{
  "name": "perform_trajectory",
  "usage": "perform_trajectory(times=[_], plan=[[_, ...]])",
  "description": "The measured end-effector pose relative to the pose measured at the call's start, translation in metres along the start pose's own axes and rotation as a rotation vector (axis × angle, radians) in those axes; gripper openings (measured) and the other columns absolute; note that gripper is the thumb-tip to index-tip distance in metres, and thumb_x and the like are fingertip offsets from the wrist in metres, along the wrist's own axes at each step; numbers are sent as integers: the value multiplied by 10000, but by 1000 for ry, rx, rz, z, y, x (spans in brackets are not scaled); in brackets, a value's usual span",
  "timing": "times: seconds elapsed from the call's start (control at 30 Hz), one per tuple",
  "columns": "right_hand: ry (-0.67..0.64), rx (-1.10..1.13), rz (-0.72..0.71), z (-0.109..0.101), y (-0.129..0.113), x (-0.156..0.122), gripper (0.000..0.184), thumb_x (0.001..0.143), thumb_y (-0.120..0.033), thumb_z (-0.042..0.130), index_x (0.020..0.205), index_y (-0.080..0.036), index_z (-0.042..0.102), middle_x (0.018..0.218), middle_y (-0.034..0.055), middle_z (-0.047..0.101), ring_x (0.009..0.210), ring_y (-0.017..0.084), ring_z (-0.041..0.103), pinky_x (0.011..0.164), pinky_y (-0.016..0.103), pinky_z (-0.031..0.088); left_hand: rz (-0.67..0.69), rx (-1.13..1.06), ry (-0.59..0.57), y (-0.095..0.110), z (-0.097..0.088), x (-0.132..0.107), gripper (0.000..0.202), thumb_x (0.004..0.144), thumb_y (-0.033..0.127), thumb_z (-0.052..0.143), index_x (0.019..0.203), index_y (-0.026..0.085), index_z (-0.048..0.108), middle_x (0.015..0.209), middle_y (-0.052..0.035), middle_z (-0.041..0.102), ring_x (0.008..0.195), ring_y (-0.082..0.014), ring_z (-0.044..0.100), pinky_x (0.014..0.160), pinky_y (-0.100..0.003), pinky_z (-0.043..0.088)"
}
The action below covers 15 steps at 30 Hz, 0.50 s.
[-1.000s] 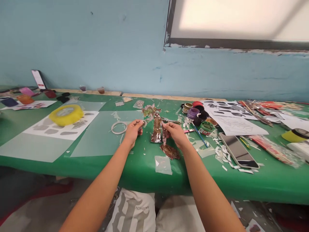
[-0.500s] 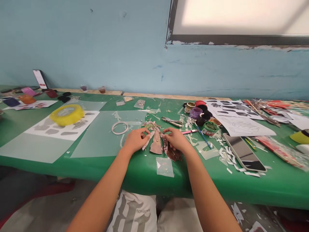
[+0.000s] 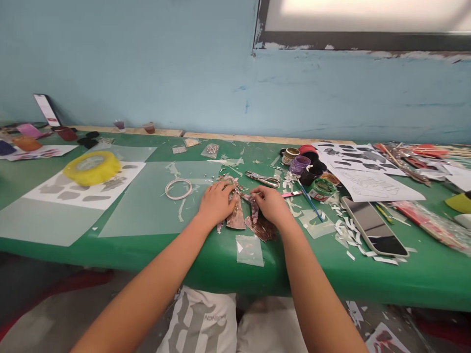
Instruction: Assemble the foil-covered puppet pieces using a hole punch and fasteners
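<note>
A small jointed craft figure with a pinkish-brown panel (image 3: 235,219) lies near the front of the green table. My left hand (image 3: 218,203) covers its upper left side, fingers curled over it and thumb against the panel. Between the thumb and fingers of my right hand (image 3: 271,205) is a mottled purple strip (image 3: 254,210), angled out from the figure's right side. Below that hand lies a dark brown, shiny piece (image 3: 262,228). My fingers hide part of the figure's top. A clear plastic bag (image 3: 249,250) with a white scrap sits just in front.
Pliers (image 3: 262,179) and a pink-handled tool (image 3: 291,194) lie beyond my right hand. Open paint jars (image 3: 323,188), a blue brush (image 3: 311,201), paper scraps and a phone (image 3: 374,226) are to the right. Leftward are a wire coil (image 3: 178,189), translucent sheets and a yellow tape roll (image 3: 91,167).
My left hand has moved right and over the figure, covering its left strip. My right hand has swung the purple strip outward from the panel. The view has tilted slightly down.
</note>
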State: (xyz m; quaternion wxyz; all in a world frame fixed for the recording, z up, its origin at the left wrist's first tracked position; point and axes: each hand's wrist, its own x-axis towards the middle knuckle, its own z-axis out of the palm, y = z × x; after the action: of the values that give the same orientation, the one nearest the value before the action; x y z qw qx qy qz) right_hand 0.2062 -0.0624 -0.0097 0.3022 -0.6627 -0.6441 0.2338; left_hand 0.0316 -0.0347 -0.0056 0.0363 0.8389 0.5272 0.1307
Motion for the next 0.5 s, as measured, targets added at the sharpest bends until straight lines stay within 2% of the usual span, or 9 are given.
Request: perform_trajectory(times=[0.13, 0.2, 0.3, 0.37, 0.43, 0.5], plan=[[83, -129, 55, 0, 4, 2, 234, 874, -246, 471, 978, -213, 678, 933, 67, 710, 780, 205, 607, 653, 289, 383, 42, -110, -68, -9, 1, 0, 455, 932, 347, 418, 1366, 233, 494, 1477, -58, 466, 1394, -275, 372, 1172, -496, 247], [132, -147, 76, -1, 5, 4, 241, 863, -215, 471, 994, -208, 673, 984, 83, 699, 837, 218, 611, 689, 301, 401, 64, -159, -45, -13, -1, 0, 458, 930, 341, 416, 1375, 259, 482, 1506, -35, 430, 1424, -265, 325, 1189, -510, 198], [247, -125, 33, -3, 3, 6, 271, 863, -177, 422, 980, -186, 666, 1047, 114, 674, 914, 235, 604, 751, 326, 424, 121, -250, 52, -20, -7, -3, 378, 907, 265, 426, 1254, 265, 573, 1423, -31, 521, 1355, -245, 413, 1144, -492, 280], [331, -71, -68, -5, 1, -1, 283, 866, -168, 388, 955, -180, 656, 1040, 116, 667, 923, 233, 597, 774, 335, 432, 188, -324, 62, -25, -13, -11, 288, 864, 198, 458, 1070, 257, 650, 1240, -27, 638, 1230, -227, 515, 1078, -454, 362], [396, -19, -168, -5, -1, -17, 269, 877, -189, 382, 933, -186, 645, 993, 102, 667, 880, 222, 594, 769, 332, 436, 250, -389, 61, -30, -18, -20, 212, 835, 179, 493, 920, 250, 673, 1087, -20, 679, 1105, -210, 571, 1020, -415, 406], [434, -17, -196, -3, 0, -40, 256, 901, -245, 390, 930, -194, 639, 936, 91, 660, 811, 211, 584, 739, 328, 434, 277, -410, 47, -32, -22, -30, 179, 828, 197, 524, 890, 254, 682, 1053, -21, 676, 1050, -207, 582, 1003, -412, 409]])
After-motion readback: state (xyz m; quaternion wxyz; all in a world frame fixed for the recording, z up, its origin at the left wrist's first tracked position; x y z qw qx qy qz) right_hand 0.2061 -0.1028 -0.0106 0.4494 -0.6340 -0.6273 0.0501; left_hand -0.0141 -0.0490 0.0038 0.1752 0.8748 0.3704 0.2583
